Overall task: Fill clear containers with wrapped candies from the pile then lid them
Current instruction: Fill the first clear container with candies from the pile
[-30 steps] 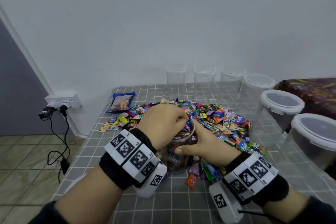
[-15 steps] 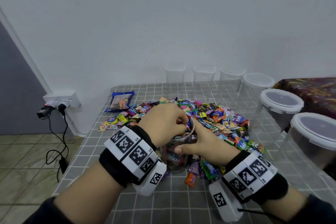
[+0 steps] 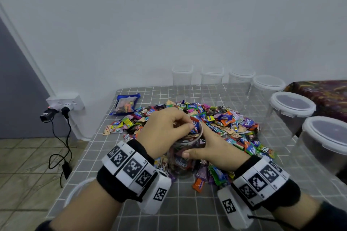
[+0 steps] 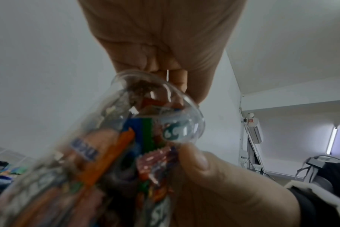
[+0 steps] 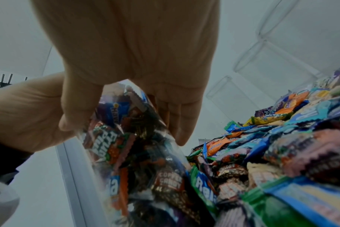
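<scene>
A clear round container (image 3: pixel 180 165), mostly filled with wrapped candies, stands at the near edge of the candy pile (image 3: pixel 225 124) on the grey checked table (image 3: pixel 187 212). My left hand (image 3: pixel 187 127) hovers over its mouth, fingers bunched and pinching candies at the rim (image 4: pixel 157 116). My right hand (image 3: pixel 212 148) grips the container's side, thumb (image 3: pixel 185 154) on the front and fingers round the far wall. In the right wrist view the packed container (image 5: pixel 138 153) fills the space between thumb and fingers, with the pile (image 5: pixel 281 145) beside it.
Lidded empty clear containers line the back (image 3: pixel 182 80) and the right side (image 3: pixel 293 107). A blue snack bag (image 3: pixel 125 104) lies at the back left. A white lid ring (image 3: pixel 78 189) hangs over the table's left edge. A loose orange candy (image 3: pixel 198 184) lies in front.
Almost nothing has moved. My left hand stays at the container's mouth with its fingers shifted slightly, and the right hand keeps its hold.
</scene>
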The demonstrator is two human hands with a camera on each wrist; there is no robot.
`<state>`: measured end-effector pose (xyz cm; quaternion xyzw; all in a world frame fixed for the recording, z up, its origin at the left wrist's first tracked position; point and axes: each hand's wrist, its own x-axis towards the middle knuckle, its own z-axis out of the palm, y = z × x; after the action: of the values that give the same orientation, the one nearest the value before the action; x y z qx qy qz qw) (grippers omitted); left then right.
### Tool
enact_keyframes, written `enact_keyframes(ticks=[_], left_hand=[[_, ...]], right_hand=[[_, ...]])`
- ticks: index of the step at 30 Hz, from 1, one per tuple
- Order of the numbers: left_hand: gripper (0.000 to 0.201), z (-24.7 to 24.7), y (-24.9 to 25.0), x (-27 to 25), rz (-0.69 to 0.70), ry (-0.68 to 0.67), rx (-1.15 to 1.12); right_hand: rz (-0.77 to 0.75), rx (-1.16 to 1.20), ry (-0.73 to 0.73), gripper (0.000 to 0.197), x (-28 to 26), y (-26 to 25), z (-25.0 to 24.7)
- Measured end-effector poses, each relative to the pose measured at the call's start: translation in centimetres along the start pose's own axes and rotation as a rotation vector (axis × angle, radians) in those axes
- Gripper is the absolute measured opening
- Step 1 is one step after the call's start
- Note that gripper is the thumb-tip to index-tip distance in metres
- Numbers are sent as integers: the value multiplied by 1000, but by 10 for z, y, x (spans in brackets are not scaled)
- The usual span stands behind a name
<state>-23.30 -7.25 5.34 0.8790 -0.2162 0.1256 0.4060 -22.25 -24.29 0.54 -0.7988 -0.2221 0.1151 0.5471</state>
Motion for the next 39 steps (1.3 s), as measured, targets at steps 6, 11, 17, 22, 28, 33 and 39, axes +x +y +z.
enact_keyframes(ticks=[6,11,17,22,28,33,39], left_hand=[[14,5,-13,-11,-13,281,-114],[43,14,-30,-23,-202,198,-199],[61,19,-32,-30,-272,66,-265],[86,21,-31,-33,-276,37,-330],[98,26,-34,-38,-303,12,-421],[71,26,-33,-36,-295,36,-381],[76,4,-34,-18,-274,87,-402]], right_hand=[[48,-166,-123,73,4,-6,-13],[114,-394,56,50,20,23,-18],[225,-709,67,64,38,60,-18],[375,-933,-20,73,38,60,-21],[445,-992,-154,77,36,63,-24],[456,-1001,-204,80,35,62,-23],[454,-996,-211,83,34,64,-23]])
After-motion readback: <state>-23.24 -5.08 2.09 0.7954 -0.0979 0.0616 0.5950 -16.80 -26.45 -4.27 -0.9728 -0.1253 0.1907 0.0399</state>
